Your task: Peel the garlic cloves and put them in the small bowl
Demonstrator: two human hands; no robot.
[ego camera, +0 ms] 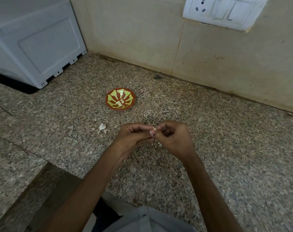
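Note:
A small red bowl with a yellow pattern sits on the speckled granite counter, and a few pale peeled cloves lie in its bottom. Below it, my left hand and my right hand meet fingertip to fingertip, pinching one garlic clove between them; only a small pale bit of it shows. A scrap of skin hangs under my right hand. Unpeeled garlic cloves lie on the counter to the left of my left hand.
A grey-white appliance stands at the back left. The beige tiled wall carries a white switch and socket plate at the upper right. A small dark object lies by the wall base. The counter edge drops off at the lower left.

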